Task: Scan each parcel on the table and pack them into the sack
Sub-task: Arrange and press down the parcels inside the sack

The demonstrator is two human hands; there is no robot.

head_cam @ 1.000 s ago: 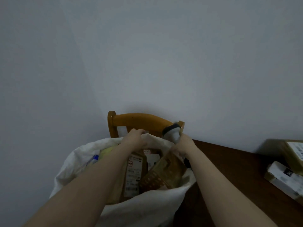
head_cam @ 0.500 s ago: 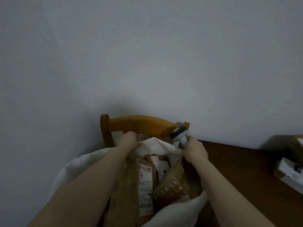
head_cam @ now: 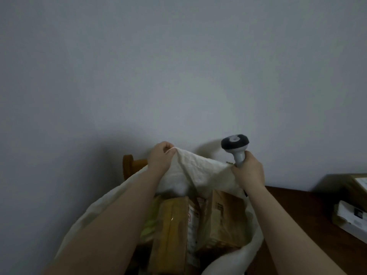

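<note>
A white sack (head_cam: 200, 173) stands open in front of me, its far rim lifted high. My left hand (head_cam: 160, 158) pinches that rim at its left corner. My right hand (head_cam: 249, 171) grips the grey handle of a barcode scanner (head_cam: 235, 144) and also holds the sack's rim on the right. The scanner's dark head points up. Inside the sack stand several brown parcels (head_cam: 174, 231) with white labels, one a cardboard box (head_cam: 226, 213) on the right.
A wooden chair back (head_cam: 131, 164) shows behind the sack, against a grey wall. A dark wooden table (head_cam: 309, 225) lies to the right, with a white-labelled parcel (head_cam: 351, 219) and a brown box (head_cam: 353, 183) at its far right edge.
Both hands have risen and pulled the sack's far rim upward. The scanner went up with my right hand. The parcels now sit lower inside the sack.
</note>
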